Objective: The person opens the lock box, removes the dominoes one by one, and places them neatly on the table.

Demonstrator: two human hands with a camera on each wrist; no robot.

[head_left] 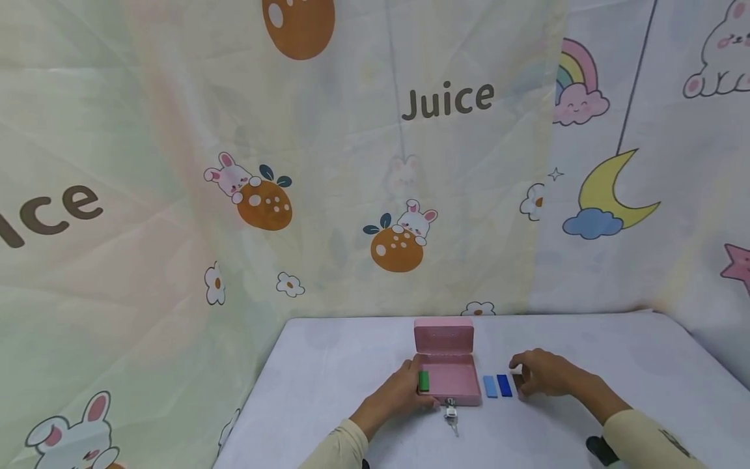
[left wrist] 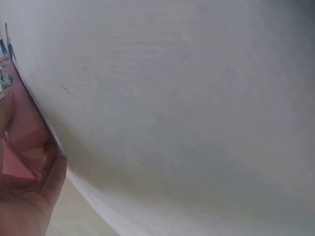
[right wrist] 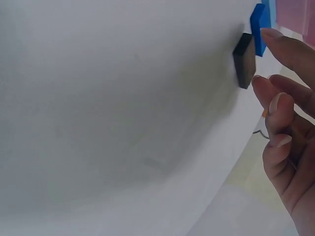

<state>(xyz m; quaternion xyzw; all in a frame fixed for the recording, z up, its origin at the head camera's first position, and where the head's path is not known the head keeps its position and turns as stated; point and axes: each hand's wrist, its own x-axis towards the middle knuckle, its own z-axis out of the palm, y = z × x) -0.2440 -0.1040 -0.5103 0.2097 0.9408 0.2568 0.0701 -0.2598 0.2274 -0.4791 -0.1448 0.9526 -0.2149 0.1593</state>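
Observation:
A pink metal cash box [head_left: 450, 398] stands on the table with its lid raised and a green block [head_left: 424, 381] inside at the left. My left hand [head_left: 404, 389] grips the box's left side, thumb along the front. In the left wrist view the fingers [left wrist: 55, 184] bend against the pink wall. My right hand [head_left: 545, 372] hovers at a black block [head_left: 517, 383], fingers bent and thumb apart. In the right wrist view the black block [right wrist: 245, 61] stands just beyond the fingertips. Left of it lie a dark blue block [head_left: 504, 385] and a light blue block [head_left: 490, 387].
Keys [head_left: 452, 423] hang from the lock at the box's front. The white table [head_left: 328, 365] meets a printed cloth wall [head_left: 346, 286] at the back. A dark object [head_left: 601, 449] shows beside the right sleeve.

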